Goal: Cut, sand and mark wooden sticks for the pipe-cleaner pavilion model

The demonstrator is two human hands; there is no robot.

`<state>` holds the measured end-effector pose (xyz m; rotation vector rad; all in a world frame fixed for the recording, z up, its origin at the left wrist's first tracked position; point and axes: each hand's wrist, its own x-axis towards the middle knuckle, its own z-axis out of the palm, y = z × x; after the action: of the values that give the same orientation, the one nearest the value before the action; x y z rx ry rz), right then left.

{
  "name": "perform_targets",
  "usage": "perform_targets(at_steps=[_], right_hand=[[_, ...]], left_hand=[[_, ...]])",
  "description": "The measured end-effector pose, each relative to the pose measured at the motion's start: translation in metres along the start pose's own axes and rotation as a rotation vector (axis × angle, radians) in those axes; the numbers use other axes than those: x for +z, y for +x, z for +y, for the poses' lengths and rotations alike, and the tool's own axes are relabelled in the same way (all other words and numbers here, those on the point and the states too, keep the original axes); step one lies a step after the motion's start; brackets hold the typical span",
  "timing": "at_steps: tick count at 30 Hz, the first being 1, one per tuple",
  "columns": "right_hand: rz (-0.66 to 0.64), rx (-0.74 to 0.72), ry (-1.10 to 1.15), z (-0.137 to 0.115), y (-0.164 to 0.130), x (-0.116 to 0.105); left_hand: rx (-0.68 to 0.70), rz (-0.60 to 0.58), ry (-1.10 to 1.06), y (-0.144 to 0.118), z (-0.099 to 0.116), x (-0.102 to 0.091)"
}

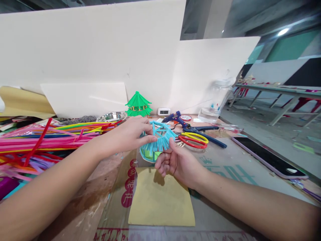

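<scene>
Between my two hands is a small round craft piece of light blue pipe cleaners (162, 144), with an open spoked frame and a fringe of short strips. A bit of light green shows inside its lower part. My left hand (136, 133) reaches over from the left, thumb and fingers pinching the piece's left edge. On the other side, my right hand (179, 162) supports it with the thumb against the fringe and the fingers curled underneath. Below both hands a sheet of tan paper (162, 201) lies on flattened cardboard (225, 190).
Bundled coloured pipe cleaners (55, 139) lie at the left. Behind stand a green pipe-cleaner tree (138, 104), a metal bowl (112, 116) and a small clock (164, 111). Rightward are a glue gun (177, 117), red-and-yellow-handled scissors (194, 139), blue-handled pliers (213, 136), a clear jar (217, 97) and a phone (268, 157).
</scene>
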<state>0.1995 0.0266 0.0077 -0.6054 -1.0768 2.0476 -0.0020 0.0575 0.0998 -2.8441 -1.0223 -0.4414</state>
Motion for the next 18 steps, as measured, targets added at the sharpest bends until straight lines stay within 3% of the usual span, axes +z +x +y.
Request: perform_targets(at_steps=[6, 11, 18], right_hand=[[-0.097, 0.011, 0.023, -0.003, 0.000, -0.002], [-0.167, 0.059, -0.043, -0.001, 0.000, -0.001], [-0.079, -0.020, -0.220, 0.007, 0.003, -0.002]], left_hand=[[0.036, -0.025, 0.021, 0.002, -0.001, -0.003], [-0.033, -0.017, 0.098, 0.001, -0.010, 0.000], [-0.110, 0.041, 0.066, 0.001, -0.028, -0.004]])
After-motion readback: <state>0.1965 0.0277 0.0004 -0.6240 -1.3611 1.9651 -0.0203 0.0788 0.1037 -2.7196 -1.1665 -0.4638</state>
